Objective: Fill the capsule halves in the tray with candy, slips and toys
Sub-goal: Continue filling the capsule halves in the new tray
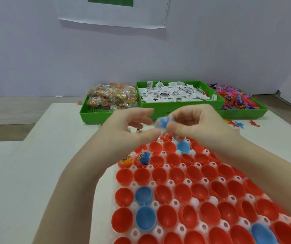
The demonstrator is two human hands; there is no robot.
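Right hand (192, 120) pinching a blue toy (163, 122), left hand (130, 127) loose-fingered beside it, above the tray (158, 231).

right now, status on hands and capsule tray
Right hand pinching blue toy; left hand open beside it. Two capsule halves filled, the rest of the tray empty. Nothing blocking.

wall (35, 50): pale, plain | paper sheet (113, 13): pinned up | table (35, 173): white | floor (9, 110): wood-toned
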